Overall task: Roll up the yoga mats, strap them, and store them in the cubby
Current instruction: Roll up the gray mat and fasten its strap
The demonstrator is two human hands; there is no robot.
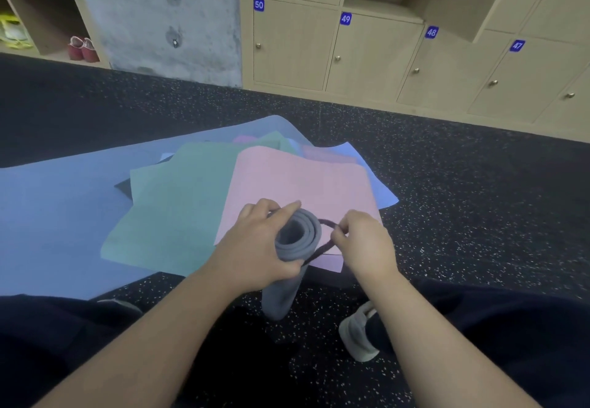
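Head view, left hand [255, 244] gripping rolled grey mat [292, 248], right hand [364, 244] seemingly pinching strap [322, 249]

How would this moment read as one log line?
step: strapping | left hand: grips rolled grey mat | right hand: pinches dark strap | cubby: not yet

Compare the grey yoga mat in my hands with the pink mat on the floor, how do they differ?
The grey foam yoga mat is rolled into a tight coil and stands on end; the pink foam yoga mat lies flat and unrolled. The grey one is held by the left hand, with a dark strap pinched by the right hand going around it; the pink one is untouched and unstrapped, resting on other spread mats. Both look like the same kind of mat.
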